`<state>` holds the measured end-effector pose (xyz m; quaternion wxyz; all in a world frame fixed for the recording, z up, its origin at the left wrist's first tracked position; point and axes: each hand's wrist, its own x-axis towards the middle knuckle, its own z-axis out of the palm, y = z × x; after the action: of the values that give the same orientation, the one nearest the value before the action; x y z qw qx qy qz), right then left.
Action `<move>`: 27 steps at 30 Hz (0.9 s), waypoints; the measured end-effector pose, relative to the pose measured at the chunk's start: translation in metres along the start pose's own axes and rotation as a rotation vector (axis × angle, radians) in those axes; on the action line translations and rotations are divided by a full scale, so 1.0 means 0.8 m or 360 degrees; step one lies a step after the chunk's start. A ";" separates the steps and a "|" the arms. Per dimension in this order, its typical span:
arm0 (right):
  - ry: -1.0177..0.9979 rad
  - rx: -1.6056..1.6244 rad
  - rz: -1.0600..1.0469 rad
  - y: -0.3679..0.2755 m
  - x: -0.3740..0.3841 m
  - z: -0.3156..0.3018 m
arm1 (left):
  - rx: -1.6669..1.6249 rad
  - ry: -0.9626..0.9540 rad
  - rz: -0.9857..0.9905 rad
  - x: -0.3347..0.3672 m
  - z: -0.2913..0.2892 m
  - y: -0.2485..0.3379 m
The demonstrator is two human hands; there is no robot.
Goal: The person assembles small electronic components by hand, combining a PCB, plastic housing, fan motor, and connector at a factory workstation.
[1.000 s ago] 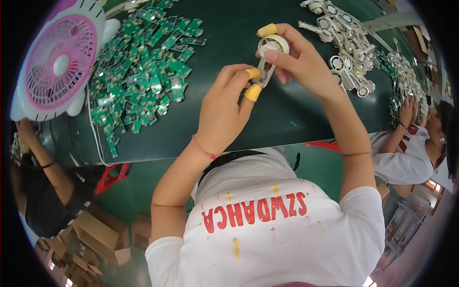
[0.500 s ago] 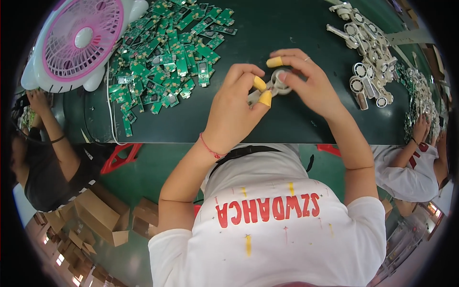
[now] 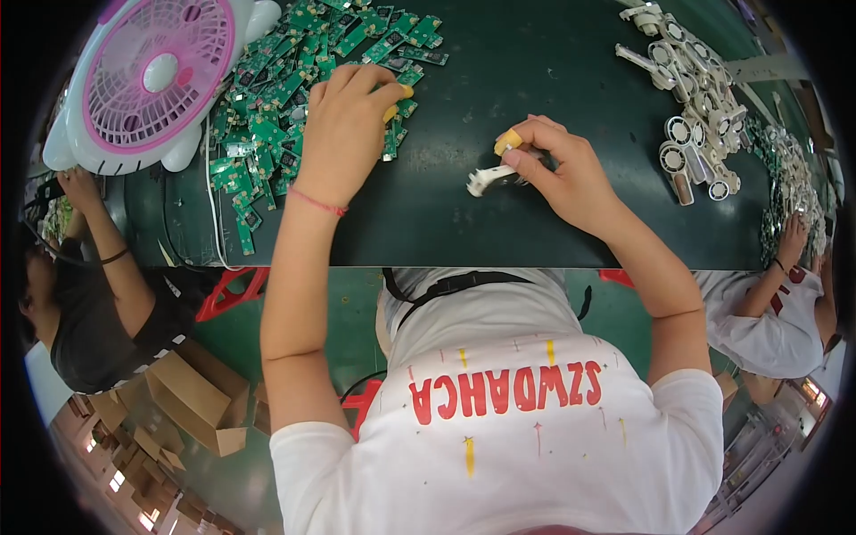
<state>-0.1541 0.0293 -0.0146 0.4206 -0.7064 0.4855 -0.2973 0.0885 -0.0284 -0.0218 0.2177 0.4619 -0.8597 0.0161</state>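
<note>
My left hand (image 3: 346, 125) is over the pile of green circuit boards (image 3: 285, 89), at its right side. Yellow finger covers sit on its thumb and forefinger, bent close together in a pinch; whatever lies between them is hidden. Over the middle of the bench my right hand (image 3: 566, 174) is closed on a small white plastic fan part (image 3: 484, 181). One end of the part sticks out to the left, and the rest is covered by my fingers. A yellow cover is on the right forefinger.
A white and pink desk fan (image 3: 159, 76) stands at the far left, with a white cable (image 3: 210, 192) running down beside it. White plastic fan parts (image 3: 691, 98) with round heads lie heaped at the right of the green bench (image 3: 473, 98). Co-workers sit on both sides.
My left hand has let go of the white fan part and moved left and up to the circuit boards. The right hand keeps the part, now turned and a little lower.
</note>
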 end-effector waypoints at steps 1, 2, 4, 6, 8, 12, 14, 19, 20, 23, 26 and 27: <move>0.0007 0.0000 0.0003 -0.001 0.001 0.000 | 0.0029 -0.0105 0.0089 0.003 -0.002 -0.003; 0.0008 0.0111 0.0023 -0.001 0.002 -0.001 | 0.0014 -0.0083 0.0107 0.007 -0.006 -0.005; 0.0015 0.0218 0.0053 -0.003 0.002 -0.001 | -0.0074 -0.0140 0.0162 0.010 -0.010 -0.011; 0.0011 0.0418 0.0083 -0.009 0.003 -0.002 | -0.0520 -0.0139 0.0037 0.015 -0.017 -0.001; -0.0007 0.0575 0.0158 -0.020 0.003 -0.003 | -0.1257 -0.0096 -0.0128 0.012 -0.020 0.028; -0.0095 0.0970 0.0251 -0.047 0.000 -0.007 | -0.1627 0.0136 -0.0385 0.000 -0.016 0.090; -0.0117 0.0974 0.0287 -0.053 0.003 -0.010 | -0.1408 0.0212 -0.0293 -0.003 -0.018 0.098; -0.0231 0.1070 0.0378 -0.061 0.007 -0.016 | -0.1355 0.0339 -0.0299 -0.009 -0.018 0.114; -0.0244 0.1055 0.0392 -0.062 0.007 -0.017 | -0.1332 0.0385 -0.0260 -0.008 -0.017 0.116; -0.0248 0.1026 0.0397 -0.061 0.006 -0.015 | -0.1307 0.0459 -0.0222 -0.007 -0.015 0.116; -0.0246 0.1009 0.0387 -0.059 0.006 -0.013 | -0.1294 0.0521 -0.0183 -0.006 -0.013 0.117; -0.0254 0.1007 0.0387 -0.059 0.006 -0.013 | -0.1280 0.0555 -0.0142 -0.006 -0.012 0.118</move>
<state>-0.1400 0.0298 0.0319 0.6877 -0.4992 0.4154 -0.3245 0.0190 0.0316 0.0016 0.5224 0.3676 -0.7271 -0.2515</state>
